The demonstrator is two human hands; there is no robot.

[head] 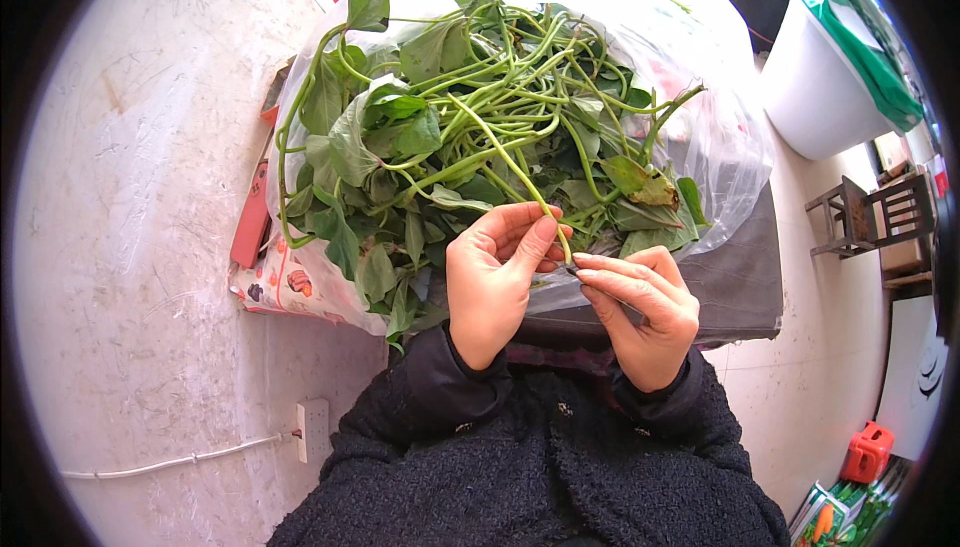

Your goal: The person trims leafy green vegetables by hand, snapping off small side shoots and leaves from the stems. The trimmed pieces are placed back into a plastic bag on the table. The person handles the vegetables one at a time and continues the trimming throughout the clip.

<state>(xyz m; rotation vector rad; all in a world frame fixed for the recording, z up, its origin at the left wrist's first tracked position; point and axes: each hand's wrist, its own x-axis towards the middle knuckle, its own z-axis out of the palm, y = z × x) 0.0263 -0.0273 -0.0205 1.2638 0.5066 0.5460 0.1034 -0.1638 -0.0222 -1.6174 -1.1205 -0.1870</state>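
Observation:
My left hand pinches a green leaf stem between thumb and fingers. The stem slants up and left over a heap of leafy vines, which look like sweet potato greens. At the stem's lower end, my right hand holds the tip between thumb and fingertips, with a small dark bit there. The heap lies on a clear plastic bag spread over the table. A yellowed, browning leaf rests at the heap's right side.
The dark-covered table stands against a scuffed wall on the left. A pink box sits at its left edge. To the right are a white bin with a green liner, a wooden chair and a red plastic container.

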